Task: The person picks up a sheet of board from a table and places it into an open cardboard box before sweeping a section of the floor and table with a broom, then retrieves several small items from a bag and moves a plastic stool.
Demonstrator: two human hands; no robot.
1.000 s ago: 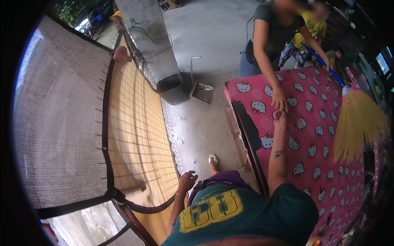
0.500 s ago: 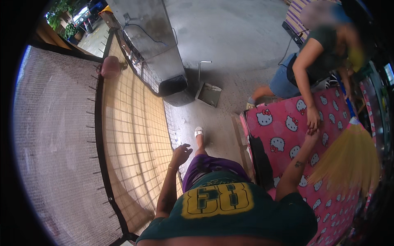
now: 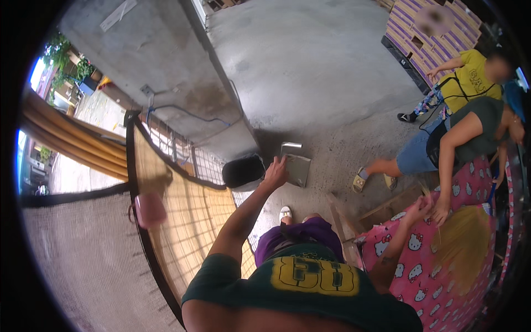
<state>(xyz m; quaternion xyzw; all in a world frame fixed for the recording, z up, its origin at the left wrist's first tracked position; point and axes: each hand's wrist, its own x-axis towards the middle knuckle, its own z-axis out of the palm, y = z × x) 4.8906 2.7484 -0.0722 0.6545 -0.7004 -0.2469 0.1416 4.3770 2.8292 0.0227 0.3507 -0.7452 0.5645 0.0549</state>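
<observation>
My left hand [image 3: 275, 174] reaches forward to the dustpan [image 3: 298, 170], a grey pan with an upright metal handle [image 3: 291, 145]. Its fingers are stretched out over the lower handle; whether they touch it I cannot tell. On the right, my right hand [image 3: 419, 210] is closed, with thin pale straw strands showing at its fingertips. A co-worker's hand [image 3: 441, 211] lies right beside it, over a pink sheet with cartoon cats [image 3: 417, 271]. The straw broom [image 3: 464, 243] rests fanned out there, its blue handle [image 3: 492, 191] near the co-worker's other hand.
A dark bin [image 3: 243, 171] stands left of the dustpan against a concrete pillar [image 3: 182, 83]. Mesh fencing [image 3: 188, 227] with a pink container [image 3: 150, 210] runs along my left. Wooden boards [image 3: 381, 213] lie beside the pink sheet. Another person in yellow [image 3: 467, 77] is behind the co-worker.
My left hand has moved forward from my side to the dustpan handle. My right hand has drawn slightly apart from the co-worker's. The person in yellow has come into fuller view.
</observation>
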